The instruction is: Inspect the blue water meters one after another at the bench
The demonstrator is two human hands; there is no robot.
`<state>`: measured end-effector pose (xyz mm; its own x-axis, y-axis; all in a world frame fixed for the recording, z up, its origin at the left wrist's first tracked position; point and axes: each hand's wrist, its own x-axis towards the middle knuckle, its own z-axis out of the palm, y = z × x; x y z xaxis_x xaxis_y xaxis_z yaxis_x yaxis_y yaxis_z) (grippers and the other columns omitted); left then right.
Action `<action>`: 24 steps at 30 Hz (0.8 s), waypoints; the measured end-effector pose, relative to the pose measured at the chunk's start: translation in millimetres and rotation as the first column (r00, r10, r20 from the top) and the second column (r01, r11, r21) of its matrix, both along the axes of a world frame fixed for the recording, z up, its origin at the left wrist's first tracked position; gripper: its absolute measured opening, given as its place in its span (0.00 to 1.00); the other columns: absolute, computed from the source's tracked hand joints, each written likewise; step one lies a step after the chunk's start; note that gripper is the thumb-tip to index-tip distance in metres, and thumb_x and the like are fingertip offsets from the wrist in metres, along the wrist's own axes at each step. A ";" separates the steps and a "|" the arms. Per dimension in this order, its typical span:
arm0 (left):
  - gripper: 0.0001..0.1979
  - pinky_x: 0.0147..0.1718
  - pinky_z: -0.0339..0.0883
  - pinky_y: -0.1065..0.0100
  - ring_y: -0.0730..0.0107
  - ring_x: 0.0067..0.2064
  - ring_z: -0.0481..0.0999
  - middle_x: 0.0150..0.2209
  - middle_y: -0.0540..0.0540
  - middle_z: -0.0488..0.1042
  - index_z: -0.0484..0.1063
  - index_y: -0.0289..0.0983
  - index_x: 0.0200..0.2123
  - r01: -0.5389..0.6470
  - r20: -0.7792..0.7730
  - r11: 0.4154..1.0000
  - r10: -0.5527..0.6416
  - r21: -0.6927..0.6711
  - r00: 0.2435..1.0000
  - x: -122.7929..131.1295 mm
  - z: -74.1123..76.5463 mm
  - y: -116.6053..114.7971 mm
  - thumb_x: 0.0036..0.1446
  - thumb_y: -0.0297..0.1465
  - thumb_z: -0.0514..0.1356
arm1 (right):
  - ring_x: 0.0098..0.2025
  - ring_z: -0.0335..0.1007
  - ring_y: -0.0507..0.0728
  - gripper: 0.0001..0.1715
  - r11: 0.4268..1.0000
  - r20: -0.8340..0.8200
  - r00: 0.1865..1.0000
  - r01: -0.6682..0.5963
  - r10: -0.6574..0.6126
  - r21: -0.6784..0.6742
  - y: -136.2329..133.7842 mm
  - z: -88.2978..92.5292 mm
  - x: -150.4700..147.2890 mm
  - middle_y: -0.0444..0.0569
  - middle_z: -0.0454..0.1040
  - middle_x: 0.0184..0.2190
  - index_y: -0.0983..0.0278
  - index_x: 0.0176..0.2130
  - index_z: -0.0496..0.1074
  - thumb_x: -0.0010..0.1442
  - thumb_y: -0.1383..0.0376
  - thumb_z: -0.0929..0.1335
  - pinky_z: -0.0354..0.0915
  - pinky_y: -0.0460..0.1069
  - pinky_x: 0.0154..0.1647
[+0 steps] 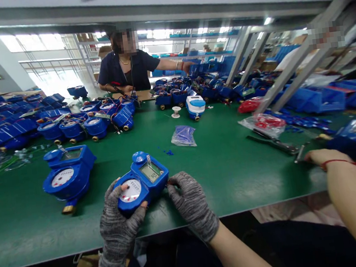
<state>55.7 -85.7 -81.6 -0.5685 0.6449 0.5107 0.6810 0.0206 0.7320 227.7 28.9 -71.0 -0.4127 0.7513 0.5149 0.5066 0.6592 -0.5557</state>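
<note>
A blue water meter with a round white dial and a small lit display is tilted up just above the green table near its front edge. My left hand, in a grey fingerless knit glove, is closed around the dial end, thumb and fingers on either side. My gloved right hand is at the meter's right side, its fingers pinched together against the display housing. Whatever they pinch is hidden. To the left stands another blue water meter with a brass fitting, apart from my hands.
Many blue meters with wires crowd the table's far left. Beyond the held meter lie a purple plastic bag, a white spool and a blue-and-white device. A co-worker's arm reaches in at right, near pliers. Another person stands opposite.
</note>
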 end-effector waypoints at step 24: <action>0.30 0.54 0.65 0.47 0.49 0.56 0.68 0.57 0.40 0.65 0.64 0.42 0.51 0.004 -0.018 1.000 -0.004 -0.020 1.000 -5.9 -3.6 1.0 0.47 0.46 0.67 | 0.22 0.71 0.51 0.22 0.157 -0.527 0.850 -0.523 0.018 -0.838 25.4 3.0 -8.8 0.47 0.74 0.25 0.67 0.42 0.66 0.48 0.59 0.68 0.68 0.46 0.23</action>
<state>49.8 -84.8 -85.2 -0.5569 0.6572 0.5079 0.6940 0.0323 0.7192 218.9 54.3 -68.0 -0.7087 0.6191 -0.3384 0.0483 -0.4360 -0.8987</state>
